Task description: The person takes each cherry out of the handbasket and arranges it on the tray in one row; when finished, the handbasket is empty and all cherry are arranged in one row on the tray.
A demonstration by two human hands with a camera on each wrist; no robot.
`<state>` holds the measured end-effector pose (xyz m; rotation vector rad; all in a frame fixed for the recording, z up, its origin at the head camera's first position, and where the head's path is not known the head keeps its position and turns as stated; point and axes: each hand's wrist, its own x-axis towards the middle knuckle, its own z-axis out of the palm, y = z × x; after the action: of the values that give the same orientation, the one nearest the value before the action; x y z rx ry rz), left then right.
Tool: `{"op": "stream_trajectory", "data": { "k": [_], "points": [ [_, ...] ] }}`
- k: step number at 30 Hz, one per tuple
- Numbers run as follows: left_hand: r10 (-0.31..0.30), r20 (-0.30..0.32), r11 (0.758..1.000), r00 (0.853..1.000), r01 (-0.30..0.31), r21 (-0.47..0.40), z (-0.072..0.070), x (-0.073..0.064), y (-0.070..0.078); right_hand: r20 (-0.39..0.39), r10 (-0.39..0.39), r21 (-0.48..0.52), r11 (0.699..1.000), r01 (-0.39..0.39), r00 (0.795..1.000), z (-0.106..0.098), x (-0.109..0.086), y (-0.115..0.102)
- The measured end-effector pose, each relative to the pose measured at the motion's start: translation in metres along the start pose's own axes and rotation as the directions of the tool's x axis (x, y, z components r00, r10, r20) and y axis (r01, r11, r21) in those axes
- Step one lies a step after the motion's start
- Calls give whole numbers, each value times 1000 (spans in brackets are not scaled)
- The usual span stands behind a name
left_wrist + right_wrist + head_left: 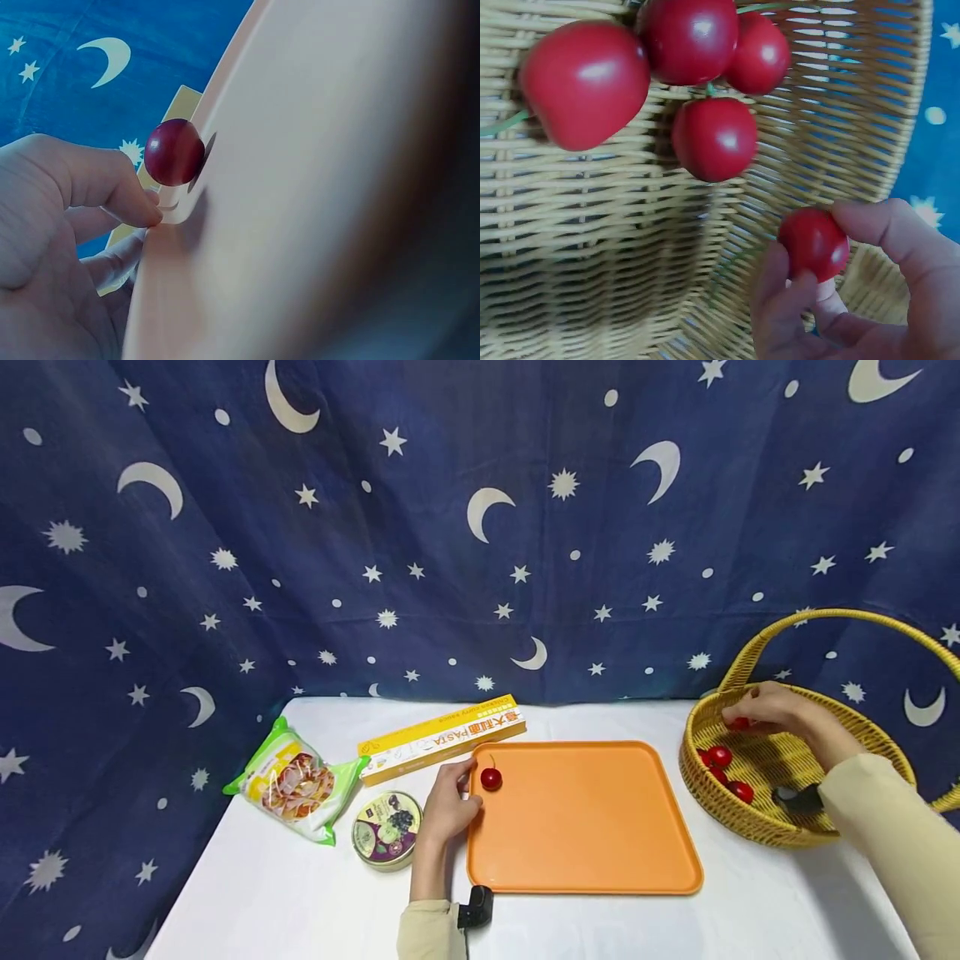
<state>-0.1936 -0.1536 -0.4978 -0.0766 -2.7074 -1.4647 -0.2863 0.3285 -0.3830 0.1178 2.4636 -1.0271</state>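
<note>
My left hand (pixel 450 802) grips the left rim of an orange tray (pixel 585 818); in the left wrist view the thumb (pixel 127 191) lies on the rim near a corner, other fingers outside it. A red cherry with a stem (pixel 491 778) sits on the tray just beside that hand. Inside a yellow wicker basket (pixel 705 785) at the right, my right hand (pixel 772 706) pinches another red cherry (pixel 814 244) between thumb and fingers. Several more cherries (pixel 716 139) lie in the basket, apart from the held one.
A long yellow and white pasta box (pixel 442 739) lies behind the tray's left corner. Left of the tray are a round tin (pixel 386 828) and a green and white food bag (pixel 300 781). The basket's tall handle (pixel 825 617) arches above it. A blue moon-and-star curtain (pixel 420 610) hangs behind.
</note>
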Motion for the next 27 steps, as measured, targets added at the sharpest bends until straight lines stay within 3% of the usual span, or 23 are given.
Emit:
{"op": "stream_trajectory", "data": {
  "k": [6,12,15,19,23,27],
  "points": [
    [24,3,1000,1000,-24,0,-3,6,6,-74,-135,6,991,135,988,-1,-23,-17],
    [4,3,1000,1000,-4,11,-6,7,6,-157,-265,-36,964,263,951,23,-40,-71],
    [-1,1,1000,1000,1,10,-6,6,4,-156,-364,-33,931,364,918,47,-38,-98],
    [-3,6,1000,1000,3,7,-5,4,0,-116,-461,41,883,468,880,89,-25,-120],
    [-14,14,1000,1000,14,1,-3,1,-1,-82,-499,143,851,506,863,134,-8,-130],
    [-22,13,1000,1000,22,-4,-2,-1,0,-59,-508,189,840,509,859,175,6,-137]
  ]
}}
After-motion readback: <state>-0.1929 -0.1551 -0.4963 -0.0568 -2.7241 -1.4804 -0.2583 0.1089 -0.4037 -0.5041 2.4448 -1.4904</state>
